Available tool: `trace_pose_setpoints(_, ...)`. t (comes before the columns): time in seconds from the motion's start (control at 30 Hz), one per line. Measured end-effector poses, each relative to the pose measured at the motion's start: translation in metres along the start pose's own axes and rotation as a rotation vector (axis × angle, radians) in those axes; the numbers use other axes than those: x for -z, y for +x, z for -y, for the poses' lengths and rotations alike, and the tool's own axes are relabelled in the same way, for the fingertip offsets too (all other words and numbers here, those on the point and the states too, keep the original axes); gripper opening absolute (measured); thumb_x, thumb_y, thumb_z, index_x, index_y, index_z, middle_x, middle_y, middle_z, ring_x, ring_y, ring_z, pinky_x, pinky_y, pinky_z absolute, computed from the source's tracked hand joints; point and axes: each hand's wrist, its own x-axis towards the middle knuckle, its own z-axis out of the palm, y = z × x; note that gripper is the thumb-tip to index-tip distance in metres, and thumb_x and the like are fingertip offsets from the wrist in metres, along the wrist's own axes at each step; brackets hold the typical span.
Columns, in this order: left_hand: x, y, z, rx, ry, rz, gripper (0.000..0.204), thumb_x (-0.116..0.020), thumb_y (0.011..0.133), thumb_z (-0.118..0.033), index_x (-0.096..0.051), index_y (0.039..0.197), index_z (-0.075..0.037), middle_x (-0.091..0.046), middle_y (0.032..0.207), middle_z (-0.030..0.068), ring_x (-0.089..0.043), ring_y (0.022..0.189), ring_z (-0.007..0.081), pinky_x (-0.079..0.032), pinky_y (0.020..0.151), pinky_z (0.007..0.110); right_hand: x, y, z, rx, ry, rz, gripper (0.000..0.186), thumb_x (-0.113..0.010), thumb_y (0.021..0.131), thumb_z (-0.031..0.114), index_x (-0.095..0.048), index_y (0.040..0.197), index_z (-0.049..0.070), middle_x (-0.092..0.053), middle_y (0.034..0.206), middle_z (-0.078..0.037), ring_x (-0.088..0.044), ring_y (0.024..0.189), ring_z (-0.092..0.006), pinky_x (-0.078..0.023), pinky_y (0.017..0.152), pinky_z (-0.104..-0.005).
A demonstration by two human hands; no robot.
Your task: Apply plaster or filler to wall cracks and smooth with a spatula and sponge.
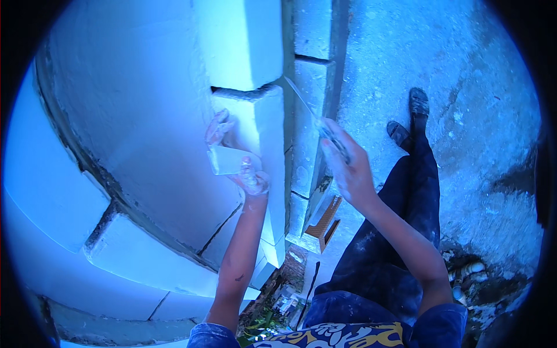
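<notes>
blue-tinted site: pale blocks (268,124) w/ dark gaps btwn them on the l, rough ground (464,104) on the r. l hand (253,178), dusty white, is wrapped round a pale piece (225,160), thumb on the nr side, other fingers past its far edge. piece is over the blocks, below a dark gap; can't tell if it touches them. r hand (351,168) grips a thin tool (303,102) by its handle, blade slanting up & l, tip nr the block edges; contact unclear. dark-clad legs (400,232) on the r, dusty shoes (419,102) on the ground. brown thing (325,227) btwn blocks & legs; plants (264,322) low, nr the printed shirt (325,301).
</notes>
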Motion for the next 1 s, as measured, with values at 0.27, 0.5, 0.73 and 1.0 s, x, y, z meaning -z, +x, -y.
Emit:
trace_pose_setpoints(0.27,0.000,-0.001,-0.001,0.057,-0.035,-0.073,0.062,-0.053,0.090,-0.047,-0.052,0.124,0.005,-0.049,0.139,0.0293,-0.045,0.134,0.0412,-0.030,0.116,0.056,0.033,-0.002,0.074,0.273,-0.574,0.195,0.053,-0.068,0.091,0.009,-0.053,0.141,0.008,-0.066,0.097,-0.017,-0.068,0.073,-0.0286,-0.054,0.065,-0.0343)
trace_pose_setpoints(0.5,0.004,-0.004,0.001,0.122,-0.203,-0.127,0.066,-0.056,0.089,-0.045,-0.046,0.133,0.003,-0.047,0.143,0.0291,-0.042,0.138,0.0429,-0.028,0.118,0.055,0.027,-0.009,0.150,0.347,-0.986,0.344,0.055,-0.069,0.086,0.001,-0.059,0.140,0.006,-0.062,0.092,-0.015,-0.063,0.071,-0.0322,-0.051,0.063,-0.0390)
trace_pose_setpoints(0.73,0.001,-0.018,0.010,0.297,-0.328,-0.290,0.062,-0.056,0.091,-0.037,-0.049,0.132,0.009,-0.056,0.132,0.0237,-0.052,0.128,0.0333,-0.033,0.115,0.046,-0.008,-0.027,0.178,0.410,-1.218,0.311,0.055,-0.067,0.088,0.001,-0.059,0.141,0.009,-0.061,0.093,-0.014,-0.063,0.070,-0.0300,-0.050,0.060,-0.0381)
trace_pose_setpoints(1.0,-0.002,-0.015,0.009,0.235,-0.517,-0.388,0.054,-0.058,0.088,-0.028,-0.054,0.127,0.009,-0.060,0.125,0.0200,-0.056,0.121,0.0291,-0.037,0.110,0.043,-0.015,-0.030,0.153,0.548,-1.059,0.263,0.047,-0.069,0.088,0.002,-0.063,0.135,0.005,-0.070,0.108,-0.019,-0.071,0.088,-0.0314,-0.054,0.084,-0.0380)
